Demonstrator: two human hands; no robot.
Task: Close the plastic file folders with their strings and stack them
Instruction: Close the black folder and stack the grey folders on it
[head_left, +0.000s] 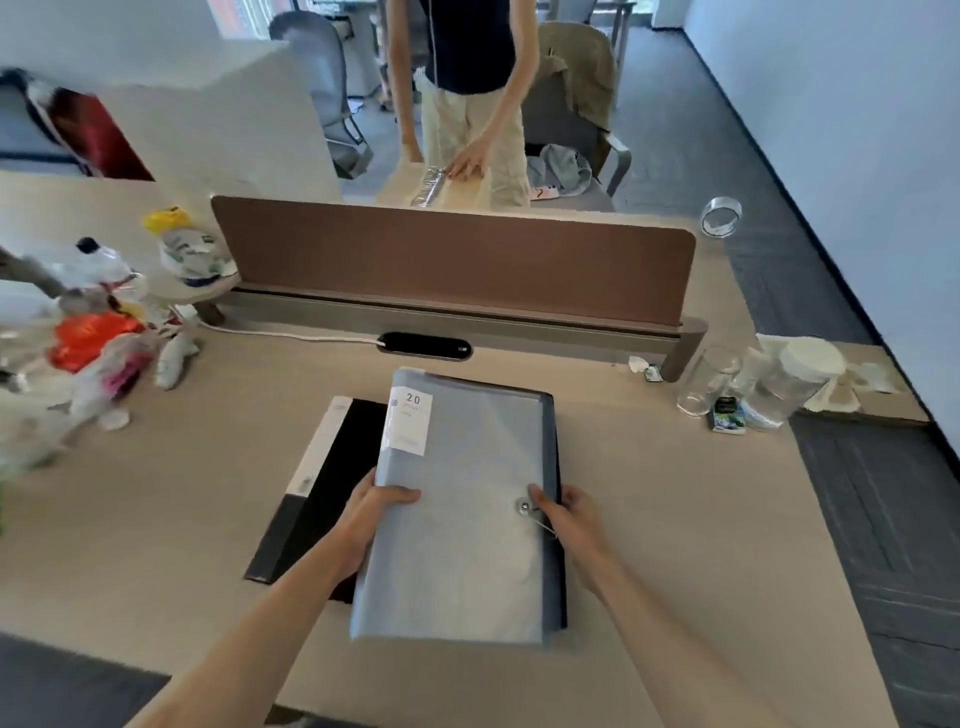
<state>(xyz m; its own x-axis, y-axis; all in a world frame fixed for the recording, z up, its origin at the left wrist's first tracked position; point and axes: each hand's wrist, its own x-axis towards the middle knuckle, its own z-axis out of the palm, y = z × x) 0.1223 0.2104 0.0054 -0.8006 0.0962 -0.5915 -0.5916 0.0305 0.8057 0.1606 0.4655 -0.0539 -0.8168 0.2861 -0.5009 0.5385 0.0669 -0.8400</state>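
A light blue-grey plastic file folder (462, 499) with a white "20" label lies in the middle of the desk, on top of a dark folder whose edge (558, 457) shows along its right side. A black folder (332, 483) with a white spine lies to its left, partly underneath. My left hand (376, 512) grips the blue folder's left edge, thumb on top. My right hand (569, 514) holds the right edge, thumb beside the round string button (523, 506); a string runs from it toward my wrist.
A brown divider panel (452, 260) stands across the desk's far side. Crumpled plastic bags and bottles (93, 338) crowd the left. Clear glasses and a jar (748, 384) stand at right, and a tape roll (721, 217) lies at the far right corner. Another person stands beyond the divider.
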